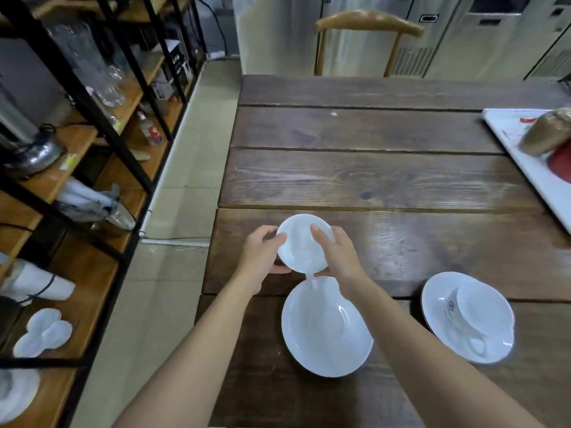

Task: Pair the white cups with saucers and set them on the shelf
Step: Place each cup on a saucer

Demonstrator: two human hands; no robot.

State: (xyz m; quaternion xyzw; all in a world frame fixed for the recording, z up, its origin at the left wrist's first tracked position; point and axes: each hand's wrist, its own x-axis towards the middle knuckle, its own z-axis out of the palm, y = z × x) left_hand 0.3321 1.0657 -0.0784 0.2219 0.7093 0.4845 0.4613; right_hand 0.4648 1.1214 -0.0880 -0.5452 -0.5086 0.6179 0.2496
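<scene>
Nearest the camera, two bare forearms reach forward over the dark plank worktop (386, 180). Between them a white saucer (324, 332) lies flat and empty on the wood close to the near edge. To its right, apart from it, a second saucer (438, 301) carries a white cup on its side (475, 316), mouth turned toward the left and handle toward the camera, with a small blue mark on its wall.

Just beyond the empty saucer, both hands hold a white cup (304, 244) above the worktop, tilted so that its open mouth faces the camera. The left hand (262, 257) grips the cup's left side, fingers (273, 234) curled over the rim and thumb under the lower edge. The right hand (338, 254) clasps the right side, its thumb lying across the inside of the rim and the other fingers wrapped behind. The cup's handle points down, just over the far rim of the empty saucer; whether it touches the saucer cannot be told.

Farther right, at the worktop's edge, a white tray (506, 128) bears a brown object and something red. On the left stands a black-framed wooden shelf (92, 125) with white dishes (43, 332) low down, glassware and a metal pot higher up. Beyond the worktop stands a wooden chair (367, 23) before steel cabinets.
</scene>
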